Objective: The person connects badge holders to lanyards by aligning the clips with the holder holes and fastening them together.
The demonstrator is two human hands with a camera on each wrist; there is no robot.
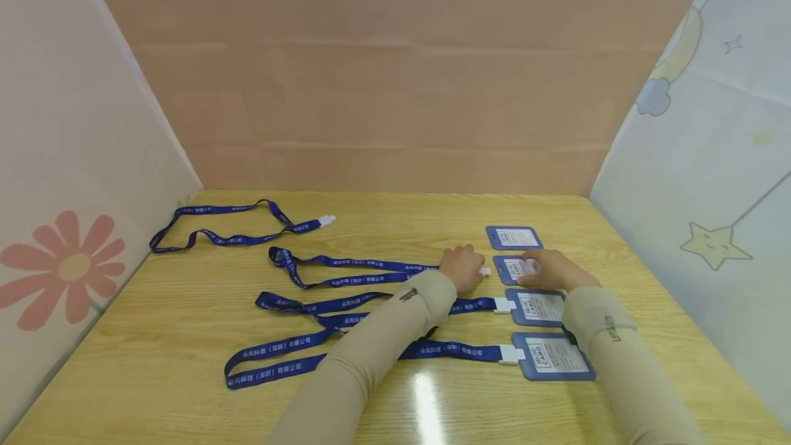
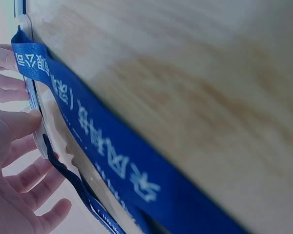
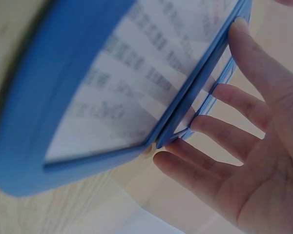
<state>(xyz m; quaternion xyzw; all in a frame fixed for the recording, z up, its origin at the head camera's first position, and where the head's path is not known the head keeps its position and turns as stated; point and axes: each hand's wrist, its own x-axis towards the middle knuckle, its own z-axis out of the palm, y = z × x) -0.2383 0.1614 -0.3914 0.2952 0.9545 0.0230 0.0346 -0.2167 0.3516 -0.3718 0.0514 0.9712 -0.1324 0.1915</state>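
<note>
My left hand (image 1: 462, 268) holds the white clip (image 1: 485, 271) of a blue lanyard (image 1: 358, 280) with white lettering, second from the back. In the left wrist view, thumb and fingers pinch the pale clip (image 2: 40, 139) beside a blue strap (image 2: 107, 141). My right hand (image 1: 553, 270) grips a blue ID card holder (image 1: 507, 270) by its right part, thumb on the near edge. The holder's slotted end points at the clip, a small gap between them. Fingers (image 3: 234, 129) lie along its far edge in the right wrist view.
Toward me, two lanyards (image 1: 460, 350) lie with clips at card holders (image 1: 556, 357) (image 1: 537, 307). A separate card holder (image 1: 514, 237) lies behind my right hand. Another lanyard (image 1: 216, 210) lies looped at the back left. Patterned walls stand around the wooden table (image 1: 154, 335).
</note>
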